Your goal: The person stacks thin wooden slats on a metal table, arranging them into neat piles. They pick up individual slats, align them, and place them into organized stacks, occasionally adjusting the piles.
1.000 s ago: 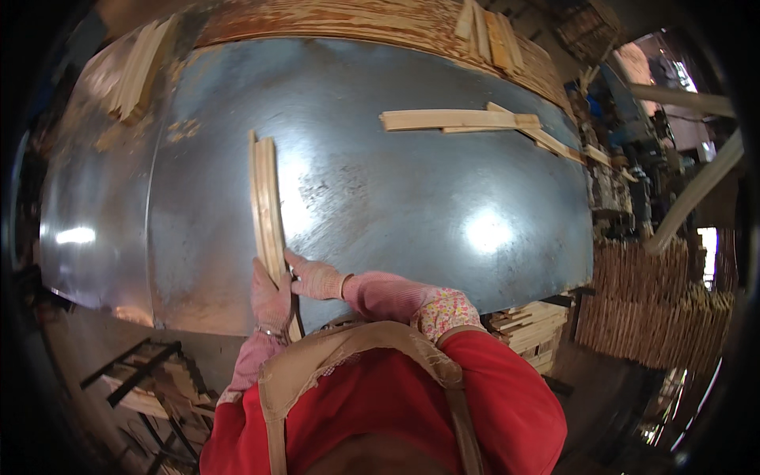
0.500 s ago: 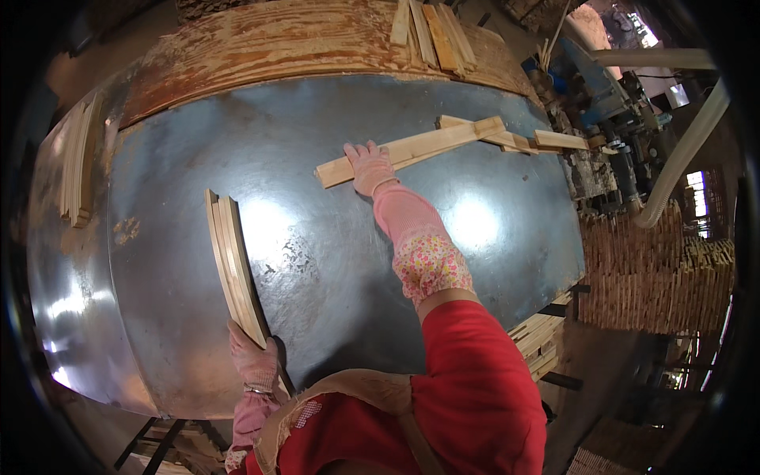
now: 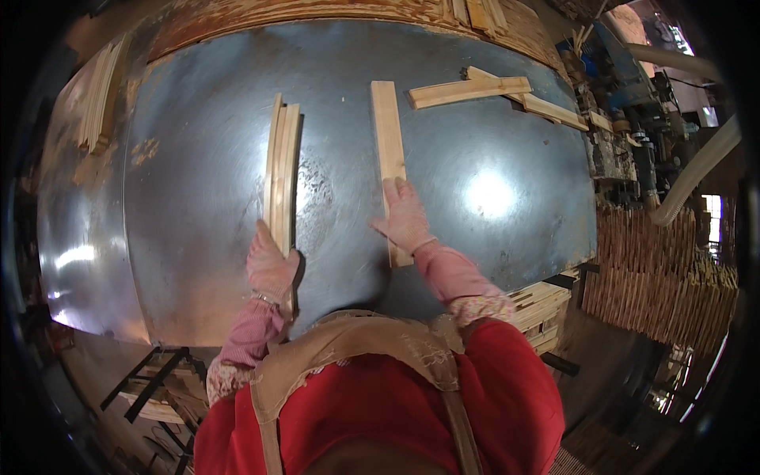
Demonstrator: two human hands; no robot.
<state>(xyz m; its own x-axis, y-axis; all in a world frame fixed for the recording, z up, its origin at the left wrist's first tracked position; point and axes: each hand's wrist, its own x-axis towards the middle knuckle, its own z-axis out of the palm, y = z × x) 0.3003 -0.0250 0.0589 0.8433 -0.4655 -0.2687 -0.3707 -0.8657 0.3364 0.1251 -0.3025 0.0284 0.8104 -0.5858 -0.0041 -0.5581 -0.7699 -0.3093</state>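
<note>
My left hand (image 3: 271, 265), in a pale work glove, is closed around the near end of a small bundle of wooden slats (image 3: 283, 166). The slats lie side by side on the metal tabletop (image 3: 198, 214), pointing away from me. To their right, a single wooden board (image 3: 388, 131) lies almost parallel, with a gap between. My right hand (image 3: 406, 222), gloved too, grips this board near its close end, fingers across the top and thumb at the left edge. Beyond it, a loose board (image 3: 467, 93) rests across another wooden piece (image 3: 554, 111).
A stack of slats (image 3: 103, 95) lies on the left part of the table. More pieces (image 3: 479, 14) sit on a worn plywood sheet (image 3: 317, 11) at the far side. Machinery with a hose (image 3: 697, 186) and tall wood stacks (image 3: 657, 277) stand to the right.
My right hand has drawn one board nearer and turned it lengthwise, leaving another board behind. The slats under my left hand now stand straighter; the whole view has shifted.
</note>
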